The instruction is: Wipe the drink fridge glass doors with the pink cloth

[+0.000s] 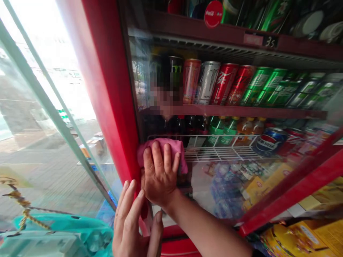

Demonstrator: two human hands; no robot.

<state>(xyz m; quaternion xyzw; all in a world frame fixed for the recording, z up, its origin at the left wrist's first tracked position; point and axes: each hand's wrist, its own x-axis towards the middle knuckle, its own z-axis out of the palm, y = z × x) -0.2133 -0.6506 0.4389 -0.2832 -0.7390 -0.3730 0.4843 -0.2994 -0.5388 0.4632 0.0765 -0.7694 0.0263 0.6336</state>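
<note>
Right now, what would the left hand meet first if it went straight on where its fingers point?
Likely the red frame, just beyond the left hand; depth is unclear, so they may already touch. The pink cloth lies to the right.

You have three shelves before you. The upper shelf (233,37), at the upper right of the frame, carries green drink containers (278,14). Below it, right of centre, the middle shelf (257,111) bears a row of upright cans: an orange can (191,80), a silver can (208,84), red cans (225,82) and green cans (255,85). Lower, you see a white wire shelf (209,155) with a blue can (269,141) towards its right end.
</note>
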